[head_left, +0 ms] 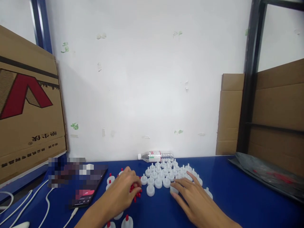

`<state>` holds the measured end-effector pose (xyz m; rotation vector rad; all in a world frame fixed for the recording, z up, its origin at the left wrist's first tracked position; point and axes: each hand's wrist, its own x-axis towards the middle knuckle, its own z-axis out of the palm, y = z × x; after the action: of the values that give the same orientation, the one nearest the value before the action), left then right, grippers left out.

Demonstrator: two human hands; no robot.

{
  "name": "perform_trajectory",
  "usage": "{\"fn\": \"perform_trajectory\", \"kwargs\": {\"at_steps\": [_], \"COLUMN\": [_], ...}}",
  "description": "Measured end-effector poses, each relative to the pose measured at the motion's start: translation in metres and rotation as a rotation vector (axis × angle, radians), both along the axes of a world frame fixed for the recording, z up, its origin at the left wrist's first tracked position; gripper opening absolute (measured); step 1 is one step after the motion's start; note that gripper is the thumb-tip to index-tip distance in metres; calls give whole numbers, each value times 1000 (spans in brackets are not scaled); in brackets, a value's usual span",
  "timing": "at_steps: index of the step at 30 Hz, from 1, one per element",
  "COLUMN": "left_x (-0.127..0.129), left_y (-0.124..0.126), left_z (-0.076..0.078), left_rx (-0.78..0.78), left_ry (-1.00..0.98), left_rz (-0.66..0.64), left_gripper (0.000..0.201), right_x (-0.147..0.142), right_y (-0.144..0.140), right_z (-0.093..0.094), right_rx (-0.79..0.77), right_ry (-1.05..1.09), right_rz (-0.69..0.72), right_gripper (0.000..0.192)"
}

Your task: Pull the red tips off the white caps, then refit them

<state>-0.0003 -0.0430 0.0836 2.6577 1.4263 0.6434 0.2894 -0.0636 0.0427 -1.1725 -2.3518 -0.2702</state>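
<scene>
My left hand (pixel 127 185) is over a small pile of red tip caps (pixel 138 194), its fingers curled closed. Whether a cap is between its fingertips is hidden. My right hand (pixel 190 194) has its thumb and fingertips around a white nozzle cap (pixel 174 190) at the near edge of a cluster. That cluster of several white nozzle caps (pixel 158 183) stands upright with bare spouts. Another white nozzle cap (pixel 150 190) stands slightly forward of the cluster. Around my left forearm stand several white nozzle caps with red tips (pixel 127 222), partly hidden by the arm.
A clear plastic bottle (pixel 155 156) lies against the wall behind the cluster. At left are a phone (pixel 89 186), white cables (pixel 47 202) and a large cardboard box (pixel 30 126). A grey plastic bag (pixel 266 175) lies on the blue table (pixel 228 190) at right.
</scene>
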Motion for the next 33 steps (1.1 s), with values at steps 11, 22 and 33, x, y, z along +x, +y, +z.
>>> {"fn": "perform_trajectory", "kwargs": {"at_steps": [11,22,33], "left_x": [7,26,42], "left_y": [12,-10,-22], "left_z": [-20,-12,-18], "left_rx": [-79,150,259], "left_ry": [126,-65,-242], "left_rz": [13,-121,-504], "left_gripper": [14,16,20], "right_x": [-6,-15,-18], "right_y": [-8,-20,-19], "right_z": [6,11,0], "right_rx": [-69,-201,-242], "right_ry": [100,139,225], "right_rz": [45,188,223], "right_gripper": [17,30,63]}}
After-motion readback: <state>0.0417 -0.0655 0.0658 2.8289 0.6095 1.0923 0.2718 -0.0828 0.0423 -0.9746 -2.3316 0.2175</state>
